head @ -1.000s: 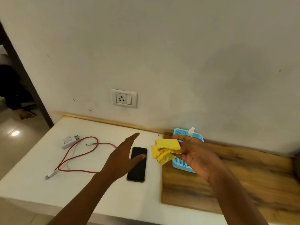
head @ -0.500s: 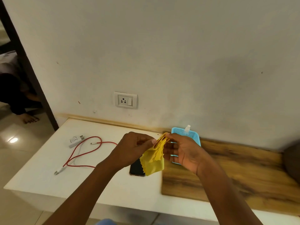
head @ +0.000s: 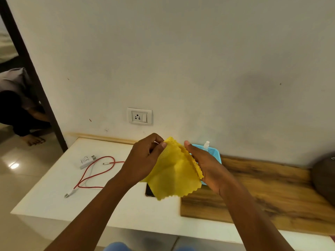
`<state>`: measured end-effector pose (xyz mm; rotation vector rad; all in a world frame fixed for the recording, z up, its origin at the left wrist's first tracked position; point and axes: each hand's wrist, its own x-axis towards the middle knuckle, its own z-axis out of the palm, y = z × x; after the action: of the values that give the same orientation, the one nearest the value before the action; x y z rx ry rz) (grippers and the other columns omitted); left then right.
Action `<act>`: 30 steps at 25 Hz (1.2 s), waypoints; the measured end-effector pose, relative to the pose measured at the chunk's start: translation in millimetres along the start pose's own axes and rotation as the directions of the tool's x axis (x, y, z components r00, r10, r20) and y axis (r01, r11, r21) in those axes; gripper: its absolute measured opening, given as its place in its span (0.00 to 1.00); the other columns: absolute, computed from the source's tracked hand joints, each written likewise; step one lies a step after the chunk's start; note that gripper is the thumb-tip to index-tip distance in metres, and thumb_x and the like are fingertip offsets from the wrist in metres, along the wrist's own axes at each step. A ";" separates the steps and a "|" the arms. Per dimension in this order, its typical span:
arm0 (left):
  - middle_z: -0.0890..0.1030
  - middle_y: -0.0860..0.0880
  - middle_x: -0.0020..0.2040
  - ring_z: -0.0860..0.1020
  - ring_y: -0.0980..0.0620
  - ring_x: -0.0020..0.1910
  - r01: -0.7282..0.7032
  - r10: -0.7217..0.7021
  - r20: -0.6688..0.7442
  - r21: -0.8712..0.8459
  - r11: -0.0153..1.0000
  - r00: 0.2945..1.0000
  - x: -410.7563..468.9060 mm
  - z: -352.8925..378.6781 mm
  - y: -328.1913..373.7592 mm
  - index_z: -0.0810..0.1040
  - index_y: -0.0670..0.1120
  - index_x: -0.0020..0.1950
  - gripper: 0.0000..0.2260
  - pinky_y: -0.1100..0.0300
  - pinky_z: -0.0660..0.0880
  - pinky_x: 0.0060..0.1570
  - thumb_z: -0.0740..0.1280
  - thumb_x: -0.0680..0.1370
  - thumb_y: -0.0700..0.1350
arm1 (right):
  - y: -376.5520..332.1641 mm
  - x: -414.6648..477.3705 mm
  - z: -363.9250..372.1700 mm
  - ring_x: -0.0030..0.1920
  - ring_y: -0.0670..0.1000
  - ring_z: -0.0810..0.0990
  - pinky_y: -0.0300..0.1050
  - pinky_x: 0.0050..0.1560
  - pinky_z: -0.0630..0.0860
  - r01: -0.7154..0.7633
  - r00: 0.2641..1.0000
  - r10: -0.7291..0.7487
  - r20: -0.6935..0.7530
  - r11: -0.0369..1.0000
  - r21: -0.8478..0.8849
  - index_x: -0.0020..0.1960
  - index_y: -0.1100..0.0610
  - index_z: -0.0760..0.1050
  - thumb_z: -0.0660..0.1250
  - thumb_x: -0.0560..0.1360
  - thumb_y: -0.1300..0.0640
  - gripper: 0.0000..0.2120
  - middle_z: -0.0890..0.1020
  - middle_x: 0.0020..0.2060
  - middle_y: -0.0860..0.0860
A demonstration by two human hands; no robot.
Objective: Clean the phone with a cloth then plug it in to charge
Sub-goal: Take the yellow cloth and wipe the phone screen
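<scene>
Both hands (head: 143,161) spread yellow cloth (head: 174,175) — above phone (head: 149,192).

Looks like a home, a bedroom or living-room corner. Plain painted wall (head: 199,60) with scuffs, and a domestic three-pin socket (head: 139,116) with a switch set low, just above a built-in white bench (head: 54,187). Wood-grain slab (head: 262,192) lies on its right part. Household clutter on the bench: white charger (head: 86,161), red cable (head: 94,175), phone (head: 149,192), small blue basket (head: 214,153) with a little bottle (head: 206,144). Dark door frame (head: 32,75) at left opens onto glossy floor tiles (head: 10,160); a barefoot person (head: 21,113) crouches there.
</scene>
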<state>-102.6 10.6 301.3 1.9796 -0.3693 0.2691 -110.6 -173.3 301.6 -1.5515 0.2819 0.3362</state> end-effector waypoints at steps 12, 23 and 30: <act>0.79 0.52 0.37 0.76 0.55 0.37 -0.008 0.005 0.024 0.110 0.994 1.000 0.2 6.0 14.3 0.77 0.52 0.45 0.04 0.66 0.69 0.35 0.63 0.77 0.49 | 0.5 -13.5 -6.8 0.44 0.41 0.85 0.33 0.39 0.79 0.181 0.882 -0.085 0.463 0.969 -0.166 0.48 0.45 0.79 0.79 0.50 0.40 0.29 0.86 0.42 0.39; 0.81 0.56 0.41 0.78 0.58 0.41 0.024 -0.020 -0.166 0.021 0.999 0.986 2.9 11.7 -0.6 0.79 0.52 0.46 0.13 0.68 0.72 0.39 0.68 0.70 0.60 | 17.9 11.6 -20.2 0.35 0.50 0.86 0.47 0.40 0.82 -0.059 0.968 0.000 0.251 0.972 0.229 0.36 0.51 0.84 0.78 0.54 0.47 0.13 0.87 0.34 0.51; 0.80 0.54 0.58 0.77 0.57 0.56 -0.419 0.349 0.237 0.407 0.812 0.907 -37.5 22.2 -11.4 0.77 0.53 0.58 0.25 0.63 0.77 0.50 0.71 0.66 0.63 | 25.4 24.8 -19.6 0.33 0.51 0.85 0.42 0.31 0.81 -0.036 0.978 -0.048 0.204 0.922 0.385 0.36 0.61 0.84 0.66 0.72 0.67 0.10 0.86 0.33 0.56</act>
<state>-132.5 0.2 269.3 2.3786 -0.8823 0.5010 -96.8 -192.3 268.5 -1.1150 0.1648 0.4097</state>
